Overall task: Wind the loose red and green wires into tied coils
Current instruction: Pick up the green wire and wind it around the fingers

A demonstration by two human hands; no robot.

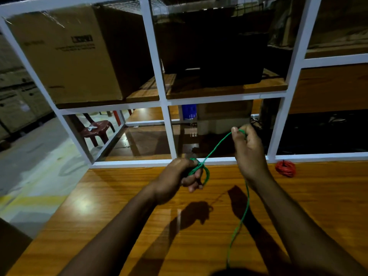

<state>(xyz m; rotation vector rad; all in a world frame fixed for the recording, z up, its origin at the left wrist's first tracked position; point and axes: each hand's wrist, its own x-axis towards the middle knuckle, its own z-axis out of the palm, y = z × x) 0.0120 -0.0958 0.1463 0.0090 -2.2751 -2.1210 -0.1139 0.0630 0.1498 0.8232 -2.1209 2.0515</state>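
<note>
Left hand [177,177] clenched green coil [201,172] above table [119,216], anchoring loops. Right hand [248,150] pinched green wire [216,148] taut, likely for next wrap. Red coil [285,168] lay finished, far right.

Two hands are in view, a left hand [177,176] and a right hand [249,150], and between them runs one green wire [217,148]. One red wire coil [285,168] lies on the one wooden table [119,216]. Behind it stands one white shelf frame [159,76] with one large cardboard box [65,56], and beyond that one maroon plastic stool [98,130] and one blue crate [189,111].
</note>
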